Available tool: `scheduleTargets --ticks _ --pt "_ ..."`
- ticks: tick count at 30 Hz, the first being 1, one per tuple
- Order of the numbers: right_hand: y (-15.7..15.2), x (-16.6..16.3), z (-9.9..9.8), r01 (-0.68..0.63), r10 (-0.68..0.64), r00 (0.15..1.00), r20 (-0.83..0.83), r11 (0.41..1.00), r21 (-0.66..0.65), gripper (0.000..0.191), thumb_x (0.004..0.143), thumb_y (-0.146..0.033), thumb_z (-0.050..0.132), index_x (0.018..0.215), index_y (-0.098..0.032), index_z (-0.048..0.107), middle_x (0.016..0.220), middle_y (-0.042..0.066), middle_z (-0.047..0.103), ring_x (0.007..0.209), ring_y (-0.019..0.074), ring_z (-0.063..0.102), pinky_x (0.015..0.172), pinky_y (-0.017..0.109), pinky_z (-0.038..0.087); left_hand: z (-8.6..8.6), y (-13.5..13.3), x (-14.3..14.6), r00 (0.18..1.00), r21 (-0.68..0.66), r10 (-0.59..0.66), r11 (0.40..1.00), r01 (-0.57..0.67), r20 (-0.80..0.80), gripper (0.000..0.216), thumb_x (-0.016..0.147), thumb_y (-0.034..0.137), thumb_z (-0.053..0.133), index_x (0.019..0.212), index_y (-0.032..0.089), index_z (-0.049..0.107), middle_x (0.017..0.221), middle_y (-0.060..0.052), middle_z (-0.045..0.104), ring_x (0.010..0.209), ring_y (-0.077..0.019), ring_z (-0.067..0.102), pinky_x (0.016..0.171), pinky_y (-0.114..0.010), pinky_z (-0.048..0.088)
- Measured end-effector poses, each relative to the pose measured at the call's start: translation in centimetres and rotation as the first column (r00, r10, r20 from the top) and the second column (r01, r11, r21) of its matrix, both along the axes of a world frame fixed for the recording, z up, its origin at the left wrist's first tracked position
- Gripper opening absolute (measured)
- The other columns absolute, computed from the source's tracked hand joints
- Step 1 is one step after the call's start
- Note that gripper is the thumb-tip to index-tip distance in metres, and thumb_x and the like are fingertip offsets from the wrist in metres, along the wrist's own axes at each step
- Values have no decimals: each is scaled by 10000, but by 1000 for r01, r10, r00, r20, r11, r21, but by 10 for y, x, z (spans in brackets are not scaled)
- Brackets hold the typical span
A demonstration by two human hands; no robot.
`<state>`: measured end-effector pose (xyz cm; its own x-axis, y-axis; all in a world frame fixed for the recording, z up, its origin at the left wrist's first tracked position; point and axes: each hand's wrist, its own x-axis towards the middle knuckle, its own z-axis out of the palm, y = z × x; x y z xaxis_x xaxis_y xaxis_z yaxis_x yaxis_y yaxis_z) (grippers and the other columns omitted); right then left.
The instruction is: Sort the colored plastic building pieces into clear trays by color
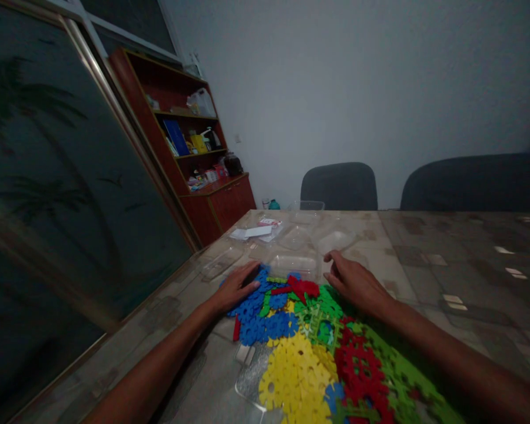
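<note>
My left hand lies on the blue snowflake-shaped plastic pieces, fingers stretched out and thumb apart. Just above the green pieces, at the far right of the pile, my right hand has its fingers loosely bent and apart, with nothing seen in them. Red pieces lie on top of the pile between the hands. Closer to me are a mass of yellow pieces and square red lattice pieces. Light green pieces spread under my right forearm.
A clear plastic tray sits just beyond the pile, with more clear containers behind it. White papers lie on the patterned table. Dark chairs stand at the far side; a wooden shelf unit is back left.
</note>
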<state>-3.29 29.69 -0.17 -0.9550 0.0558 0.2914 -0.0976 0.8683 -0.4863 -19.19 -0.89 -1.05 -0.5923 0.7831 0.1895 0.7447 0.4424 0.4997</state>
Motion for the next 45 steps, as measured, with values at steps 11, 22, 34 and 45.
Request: scheduleTargets --ticks 11,22,34,45 --pt "-21 -24 -3 -135 135 991 -14 991 -7 282 981 -347 583 1202 -173 604 1109 64 644 977 200 634 893 435 519 0 -8 51 983 -1 -159 987 160 89 626 965 631 431 1459 251 483 1489 -77 508 1346 -316 481 1136 -447 357" --pt "27 12 9 -120 119 993 -11 988 -94 427 961 -314 413 1311 -160 602 1159 123 696 1049 260 652 932 434 499 7 31 99 947 217 -297 939 266 126 519 1009 558 396 1397 255 561 1405 -68 593 1315 -291 513 1126 -430 370" --pt "68 94 -17 -145 157 984 84 980 -133 541 937 -589 448 1272 -221 659 1325 101 620 1252 283 538 1072 465 418 0 72 93 950 117 -249 966 230 186 594 976 539 476 1480 226 454 1486 -71 513 1340 -286 504 1125 -421 393" --pt "70 51 -15 -63 70 997 45 986 -152 606 920 -611 418 1280 -166 616 1323 157 601 1218 334 535 1057 524 388 -6 8 79 978 149 149 981 -128 -144 471 1014 466 384 1306 191 631 1388 -131 601 1328 -316 509 1146 -549 342"
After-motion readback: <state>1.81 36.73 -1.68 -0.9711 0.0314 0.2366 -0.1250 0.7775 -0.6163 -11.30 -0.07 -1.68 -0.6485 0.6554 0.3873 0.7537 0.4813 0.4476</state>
